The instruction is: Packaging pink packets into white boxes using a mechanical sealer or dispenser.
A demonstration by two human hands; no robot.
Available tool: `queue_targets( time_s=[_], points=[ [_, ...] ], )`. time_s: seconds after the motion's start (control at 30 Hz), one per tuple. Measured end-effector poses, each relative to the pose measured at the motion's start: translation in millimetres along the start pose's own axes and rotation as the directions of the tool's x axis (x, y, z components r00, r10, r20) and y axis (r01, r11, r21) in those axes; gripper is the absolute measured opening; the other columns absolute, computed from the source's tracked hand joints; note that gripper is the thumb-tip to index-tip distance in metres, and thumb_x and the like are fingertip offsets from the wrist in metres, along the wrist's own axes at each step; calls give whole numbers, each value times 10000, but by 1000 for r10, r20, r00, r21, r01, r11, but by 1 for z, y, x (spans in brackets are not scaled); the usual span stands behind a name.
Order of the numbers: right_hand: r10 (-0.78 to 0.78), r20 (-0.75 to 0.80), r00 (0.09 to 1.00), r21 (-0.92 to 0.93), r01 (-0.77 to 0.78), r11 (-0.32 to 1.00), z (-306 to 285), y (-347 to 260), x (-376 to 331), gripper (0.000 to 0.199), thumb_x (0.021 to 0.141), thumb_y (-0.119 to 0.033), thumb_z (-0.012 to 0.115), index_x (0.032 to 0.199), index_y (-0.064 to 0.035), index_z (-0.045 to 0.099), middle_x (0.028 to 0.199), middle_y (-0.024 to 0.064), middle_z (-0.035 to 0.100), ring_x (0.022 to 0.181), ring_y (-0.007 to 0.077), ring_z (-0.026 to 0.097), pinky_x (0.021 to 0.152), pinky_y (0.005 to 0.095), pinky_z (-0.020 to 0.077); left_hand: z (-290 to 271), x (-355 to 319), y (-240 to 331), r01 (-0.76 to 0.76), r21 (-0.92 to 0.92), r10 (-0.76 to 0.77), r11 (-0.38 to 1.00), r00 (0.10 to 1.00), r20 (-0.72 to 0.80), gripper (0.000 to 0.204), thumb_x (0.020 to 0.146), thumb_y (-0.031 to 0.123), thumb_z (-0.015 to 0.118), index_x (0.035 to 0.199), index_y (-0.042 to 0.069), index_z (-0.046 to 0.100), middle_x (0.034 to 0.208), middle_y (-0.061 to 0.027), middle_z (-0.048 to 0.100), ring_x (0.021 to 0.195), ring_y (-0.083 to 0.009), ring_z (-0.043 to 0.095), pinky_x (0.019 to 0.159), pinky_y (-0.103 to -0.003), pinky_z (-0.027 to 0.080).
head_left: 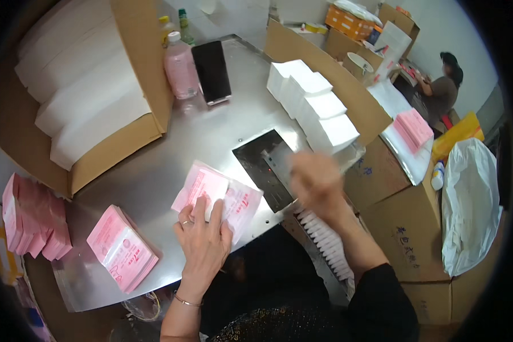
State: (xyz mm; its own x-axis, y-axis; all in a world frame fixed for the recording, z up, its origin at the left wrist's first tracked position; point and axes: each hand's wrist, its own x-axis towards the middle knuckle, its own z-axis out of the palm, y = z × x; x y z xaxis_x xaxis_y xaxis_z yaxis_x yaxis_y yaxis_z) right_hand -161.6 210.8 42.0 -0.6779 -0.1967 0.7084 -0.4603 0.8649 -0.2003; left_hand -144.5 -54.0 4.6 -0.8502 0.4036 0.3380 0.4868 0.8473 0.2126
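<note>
My left hand point(202, 248), with a ring and a thin bracelet, rests on a pink printed plastic packet point(242, 208) on the metal table. Its fingers are spread over a white folded paper piece point(214, 188) lying on or in the packet; I cannot tell which. Left of this hand lies a stack of similar pink packets point(119, 248). My right hand point(318, 179) is raised beside a dark rectangular opening point(262, 165) in the tabletop and is smeared by motion. Beyond it stand stacks of white folded paper point(310, 102). Whatever the right fingers may hold does not show.
A cardboard box point(145, 68) of white paper stands at the left, above more pink packets point(31, 219). A pink bottle point(180, 65) and a phone point(212, 74) stand at the back. Cartons point(407, 233) and a white bag point(473, 205) are right; another person point(442, 85) sits farther off.
</note>
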Motion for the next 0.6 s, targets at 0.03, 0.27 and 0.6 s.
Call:
queue_targets(
  time_s=[0.03, 0.27, 0.6],
  points=[
    [173, -56, 983, -211, -181, 961, -12, 12, 9, 253, 817, -61, 680, 1067, -29, 680, 982, 140, 672, 869, 331, 616, 843, 442, 473, 1, 5, 1, 29, 42, -28, 999, 999, -26, 505, 804, 253, 714, 1266, 79, 613, 1327, -186, 535, 1129, -389, 514, 907, -489, 430],
    [229, -121, 966, -545, -258, 798, -10, 93, -12, 164, 887, -183, 641, 831, -36, 689, 851, 103, 569, 888, 288, 552, 821, 450, 401, 0, 24, 5, -116, 141, 143, 983, 969, -200, 516, 794, 378, 737, 1211, 91, 632, 1114, -159, 541, 996, -374, 498, 922, -516, 388],
    [427, -65, 902, -343, -422, 839, -18, 92, -12, 159, 877, -117, 627, 925, -2, 727, 872, 130, 597, 906, 310, 568, 807, 462, 445, -3, 7, -2, 17, 125, -8, 992, 997, -72, 746, 729, 684, 714, 1085, 33, 639, 1092, -152, 553, 969, -329, 498, 839, -455, 373]
  ],
)
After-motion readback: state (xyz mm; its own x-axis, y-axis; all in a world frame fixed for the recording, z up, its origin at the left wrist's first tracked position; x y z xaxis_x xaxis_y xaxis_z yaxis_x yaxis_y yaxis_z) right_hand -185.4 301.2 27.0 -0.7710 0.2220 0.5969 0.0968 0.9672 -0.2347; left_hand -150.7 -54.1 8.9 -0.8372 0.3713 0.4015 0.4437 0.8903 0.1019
